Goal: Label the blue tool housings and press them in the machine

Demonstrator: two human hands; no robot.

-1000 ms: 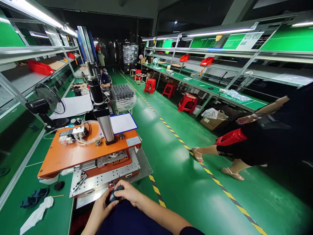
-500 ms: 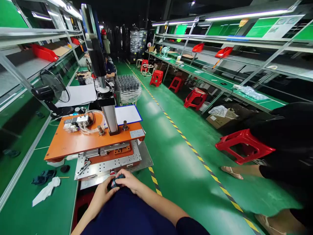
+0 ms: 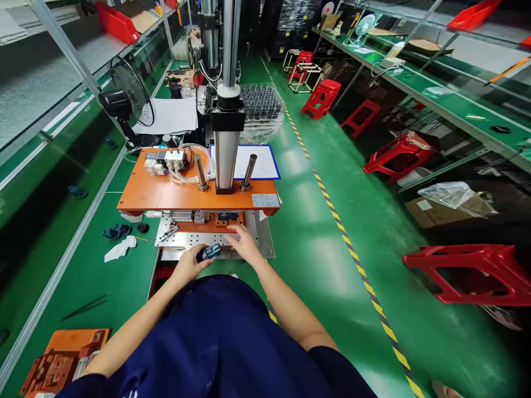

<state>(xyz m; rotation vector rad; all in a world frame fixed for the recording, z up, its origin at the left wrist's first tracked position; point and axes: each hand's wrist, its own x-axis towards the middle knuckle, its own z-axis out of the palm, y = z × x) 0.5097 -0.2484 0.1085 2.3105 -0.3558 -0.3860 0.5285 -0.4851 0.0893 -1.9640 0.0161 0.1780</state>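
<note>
My left hand holds a small dark blue part just above the front edge of the perforated metal base plate. My right hand reaches forward over that plate, fingers spread, next to the part and holding nothing. Above the plate sits an orange press with a tall silver cylinder and two guide posts. A darker fixture shows under the orange top.
A black desk fan, a white cloth, dark gloves, tweezers and an orange jig lie on the green bench. Red stools and a yellow-black floor line are to the right.
The view has tilted down and turned left toward the press. My right hand has let go of the small part and moved forward over the plate. The person walking on the right has left view.
</note>
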